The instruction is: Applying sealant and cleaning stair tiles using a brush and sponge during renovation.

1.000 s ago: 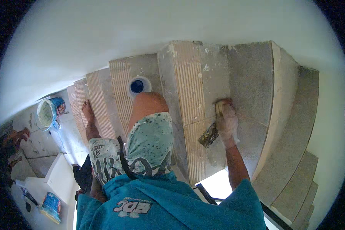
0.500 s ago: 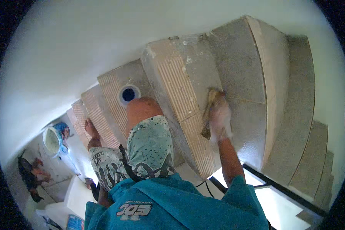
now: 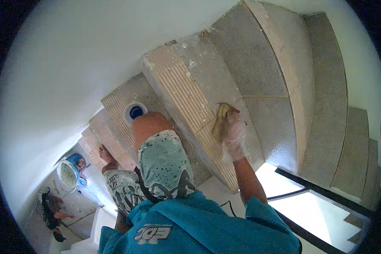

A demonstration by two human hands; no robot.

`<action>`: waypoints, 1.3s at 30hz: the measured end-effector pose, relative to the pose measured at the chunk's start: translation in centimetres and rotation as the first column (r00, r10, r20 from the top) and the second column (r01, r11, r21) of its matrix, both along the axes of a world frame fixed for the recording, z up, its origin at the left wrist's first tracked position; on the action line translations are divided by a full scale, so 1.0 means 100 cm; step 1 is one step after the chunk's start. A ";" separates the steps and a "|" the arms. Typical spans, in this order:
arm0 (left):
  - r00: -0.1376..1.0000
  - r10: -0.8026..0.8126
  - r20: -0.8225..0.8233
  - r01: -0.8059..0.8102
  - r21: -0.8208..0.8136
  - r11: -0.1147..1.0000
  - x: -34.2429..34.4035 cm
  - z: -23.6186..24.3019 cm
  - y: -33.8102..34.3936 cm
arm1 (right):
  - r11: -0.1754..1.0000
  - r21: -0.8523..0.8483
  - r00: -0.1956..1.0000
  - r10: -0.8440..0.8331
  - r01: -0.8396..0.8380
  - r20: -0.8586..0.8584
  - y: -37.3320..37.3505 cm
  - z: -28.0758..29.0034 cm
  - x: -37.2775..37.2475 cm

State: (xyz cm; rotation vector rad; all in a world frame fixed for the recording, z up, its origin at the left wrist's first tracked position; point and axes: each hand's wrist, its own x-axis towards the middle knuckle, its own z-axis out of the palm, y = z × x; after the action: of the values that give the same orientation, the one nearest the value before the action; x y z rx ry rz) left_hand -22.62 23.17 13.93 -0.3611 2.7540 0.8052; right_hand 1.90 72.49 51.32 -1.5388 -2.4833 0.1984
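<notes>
My right hand (image 3: 234, 134), in a thin clear plastic glove, is closed around a yellowish sponge or rag (image 3: 221, 119); I cannot tell which. It presses on a grey tiled stair tread (image 3: 207, 70), just behind the ribbed beige edge strip (image 3: 184, 89). Pale spots and smears mark the tread's far end. Only part of my left arm shows beside my shirt, and the left hand is out of sight. A small white tub with a dark blue inside (image 3: 128, 111) stands on the step below, next to my bent knee.
More steps (image 3: 262, 63) curve upward on the right, and lower steps (image 3: 95, 139) drop away on the left. A white wall (image 3: 93, 51) runs along the far side. Below stand a bucket (image 3: 66, 174) and another person (image 3: 51, 213). A dark rail (image 3: 313, 226) lies at lower right.
My right hand has slid the sponge or rag slightly left and nearer across the tread. The view has shifted, and more of the steps on the right shows.
</notes>
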 end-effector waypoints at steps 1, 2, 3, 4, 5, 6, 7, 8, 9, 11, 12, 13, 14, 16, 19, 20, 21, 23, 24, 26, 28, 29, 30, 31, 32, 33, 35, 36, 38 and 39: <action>1.000 0.002 0.007 -0.002 0.028 1.000 -0.005 0.004 0.009 | 0.999 0.027 0.999 0.044 -0.044 0.001 0.010 -0.010 0.008; 0.999 -0.024 0.029 0.022 0.060 0.998 -0.004 0.006 0.026 | 0.999 0.033 1.000 0.013 -0.013 0.014 0.020 -0.013 0.019; 0.997 -0.049 0.052 0.044 0.091 0.995 -0.002 0.009 0.042 | 0.994 -0.104 0.990 -0.048 0.035 -0.131 0.036 -0.018 0.026; 0.999 -0.009 0.045 0.005 0.092 0.996 -0.007 0.021 0.017 | 0.963 -0.269 0.952 -0.075 -0.008 -0.295 0.034 -0.027 0.009; 0.998 -0.002 0.055 -0.004 0.112 0.994 -0.011 0.026 0.021 | 0.962 -0.274 0.953 -0.074 -0.009 -0.294 0.026 -0.033 0.012; 0.998 0.005 0.067 -0.014 0.133 0.991 -0.014 0.030 0.025 | 0.937 -0.325 0.915 -0.014 -0.129 -0.403 0.013 -0.038 0.019; 0.996 -0.004 0.087 -0.010 0.158 0.987 -0.016 0.033 0.039 | 0.905 -0.357 0.864 0.023 -0.233 -0.503 0.008 -0.035 0.025; 0.994 -0.012 0.109 -0.008 0.184 0.983 -0.017 0.037 0.054 | 0.908 -0.359 0.870 0.013 -0.217 -0.492 0.014 -0.027 0.032; 0.995 0.037 0.092 -0.053 0.173 0.983 -0.029 0.052 0.024 | 0.946 -0.252 0.971 0.164 -0.205 -0.174 0.009 -0.006 0.005; 0.991 0.038 0.130 -0.068 0.232 0.970 -0.033 0.055 0.038 | 0.977 -0.089 0.952 0.207 -0.191 0.227 0.030 -0.002 0.008; 0.988 0.030 0.149 -0.070 0.275 0.959 -0.035 0.057 0.056 | 0.892 0.290 0.924 0.273 -0.348 0.269 0.054 -0.027 0.020; 0.986 0.031 0.164 -0.080 0.302 0.950 -0.037 0.061 0.063 | 0.652 0.598 0.885 0.327 -0.466 0.332 0.066 -0.043 0.027; 0.984 0.056 0.169 -0.106 0.299 0.948 -0.043 0.066 0.046 | 0.659 0.582 0.879 0.353 -0.476 0.320 0.043 -0.036 0.015; 0.973 0.113 0.200 -0.174 0.323 0.930 -0.039 0.073 0.032 | 0.918 -0.041 0.766 0.354 -0.395 0.536 -0.004 0.024 -0.017; 0.948 0.118 0.296 -0.235 0.400 0.886 -0.015 0.074 0.052 | 0.695 0.500 0.844 0.318 -0.517 0.431 0.035 0.011 0.028; 0.934 0.101 0.341 -0.250 0.428 0.868 -0.006 0.070 0.072 | 0.691 0.496 0.832 0.299 -0.526 0.467 0.043 0.019 0.032; 0.929 0.141 0.343 -0.290 0.433 0.854 -0.001 0.067 0.050 | 0.827 0.338 0.877 0.336 -0.449 0.343 0.043 0.025 0.012; 1.000 0.028 -0.013 -0.027 0.068 0.997 -0.015 0.051 -0.015 | 0.903 0.111 0.903 0.394 -0.415 0.174 0.037 0.021 -0.016; 0.940 -0.258 -0.225 0.162 -0.370 0.915 -0.017 0.046 -0.046 | 0.887 0.067 0.887 0.450 -0.458 0.099 0.036 0.014 -0.021; 0.997 -0.047 -0.053 0.043 -0.073 0.996 -0.004 0.029 0.001 | 0.878 0.055 0.873 0.463 -0.475 0.154 0.063 0.017 0.005; 0.981 0.140 0.132 -0.158 0.139 0.978 -0.007 0.023 0.014 | 0.858 -0.021 0.841 0.507 -0.513 0.190 0.081 0.013 0.015; 0.990 0.062 0.127 -0.083 0.166 0.983 -0.009 0.016 0.028 | 0.863 -0.021 0.841 0.497 -0.505 0.214 0.085 0.027 0.015; 0.994 0.024 0.102 -0.040 0.160 0.986 -0.008 0.013 0.007 | 0.878 -0.154 0.839 0.478 -0.452 0.260 0.076 0.037 -0.006; 0.994 0.040 0.106 -0.055 0.145 0.988 -0.009 0.010 -0.004 | 0.885 -0.273 0.834 0.452 -0.376 0.316 0.068 0.050 -0.021; 0.997 0.034 0.064 -0.041 0.123 0.992 -0.011 0.009 -0.013 | 0.878 -0.285 0.828 0.464 -0.384 0.314 0.060 0.060 -0.030; 0.999 0.021 0.027 -0.024 0.106 0.994 -0.010 0.005 -0.015 | 0.872 -0.321 0.828 0.466 -0.370 0.313 0.053 0.068 -0.036; 0.997 0.013 0.077 -0.018 0.065 0.998 -0.009 -0.004 -0.011 | 0.866 -0.354 0.826 0.466 -0.352 0.318 0.051 0.068 -0.033; 0.993 0.000 0.117 -0.004 0.029 1.000 -0.009 -0.009 -0.008 | 0.868 -0.306 0.839 0.474 -0.392 0.268 0.054 0.061 -0.026; 0.996 -0.086 0.025 0.087 -0.040 0.995 -0.003 -0.018 -0.010 | 0.864 -0.261 0.848 0.486 -0.430 0.210 0.058 0.052 -0.026; 0.982 -0.176 -0.068 0.167 -0.124 0.978 -0.002 -0.018 -0.018 | 0.876 -0.218 0.854 0.473 -0.430 0.215 0.060 0.051 -0.033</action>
State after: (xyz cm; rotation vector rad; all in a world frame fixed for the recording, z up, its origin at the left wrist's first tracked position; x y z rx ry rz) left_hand -22.82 21.39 12.12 -0.1124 2.8653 0.6283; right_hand -1.44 78.50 56.37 -1.0519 -3.0895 0.2927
